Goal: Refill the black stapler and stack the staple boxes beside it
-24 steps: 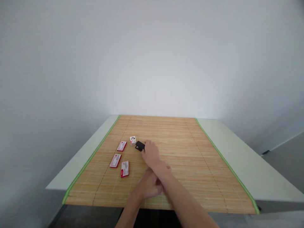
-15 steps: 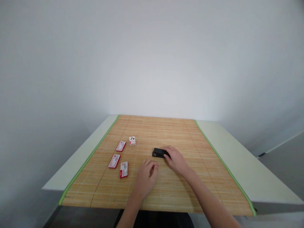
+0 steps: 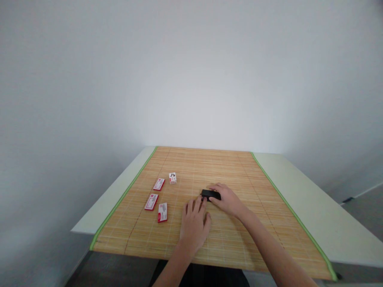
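Note:
My right hand [image 3: 228, 199] rests on the bamboo mat [image 3: 269, 207] with its fingers curled around a small black object [image 3: 210, 195], which looks like a stapler. My left hand [image 3: 194, 223] lies flat on the mat just below and left of it, fingers spread, the fingertips close to the black object's left end. Three red-and-white flat boxes [image 3: 152, 201] lie to the left of my hands. A small white cube-shaped box [image 3: 172, 178] stands behind them.
The mat has green edging [image 3: 122, 199] and covers a pale table [image 3: 302, 199] that stands against a plain white wall. Bare mat stretches to the right and behind my hands. The table's near edge runs just below my forearms.
My right hand carried the black object from beside the white cube rightward to the mat's middle. My left hand moved up from under the right arm and spread flat beside it.

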A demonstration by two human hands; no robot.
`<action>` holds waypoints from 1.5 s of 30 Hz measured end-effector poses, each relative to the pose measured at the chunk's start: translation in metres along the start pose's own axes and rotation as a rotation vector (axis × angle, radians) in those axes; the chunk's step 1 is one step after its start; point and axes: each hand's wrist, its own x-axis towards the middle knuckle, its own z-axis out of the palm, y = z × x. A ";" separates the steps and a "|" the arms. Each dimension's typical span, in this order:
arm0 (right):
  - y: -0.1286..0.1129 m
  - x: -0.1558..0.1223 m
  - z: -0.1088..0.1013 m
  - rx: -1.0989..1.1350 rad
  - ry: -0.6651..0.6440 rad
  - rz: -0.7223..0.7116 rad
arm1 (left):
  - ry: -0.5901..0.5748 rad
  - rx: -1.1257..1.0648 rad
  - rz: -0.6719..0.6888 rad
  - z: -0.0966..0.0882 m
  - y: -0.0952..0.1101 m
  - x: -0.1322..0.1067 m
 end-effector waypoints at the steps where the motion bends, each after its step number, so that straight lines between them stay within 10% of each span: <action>1: -0.003 0.006 0.000 -0.028 -0.020 -0.018 | -0.002 0.004 -0.001 0.000 0.000 0.000; 9: -0.016 0.031 -0.033 -0.168 -0.130 -0.129 | 0.013 -0.010 -0.003 0.000 0.000 0.000; 19: 0.048 -0.042 -0.091 0.142 0.052 0.107 | 0.007 -0.021 -0.005 0.000 -0.001 0.001; 25: 0.101 -0.082 -0.066 0.359 0.069 0.350 | -0.011 -0.018 -0.013 0.000 -0.002 0.001; 34: 0.105 -0.100 -0.048 0.585 0.211 0.405 | 0.012 -0.026 0.029 -0.008 -0.004 -0.003; 41: 0.111 -0.156 -0.040 0.576 0.340 0.498 | 0.276 0.119 -0.510 -0.052 -0.078 -0.051; 45: 0.087 -0.170 -0.012 0.430 0.363 0.531 | 0.150 0.115 -0.501 -0.058 -0.110 -0.064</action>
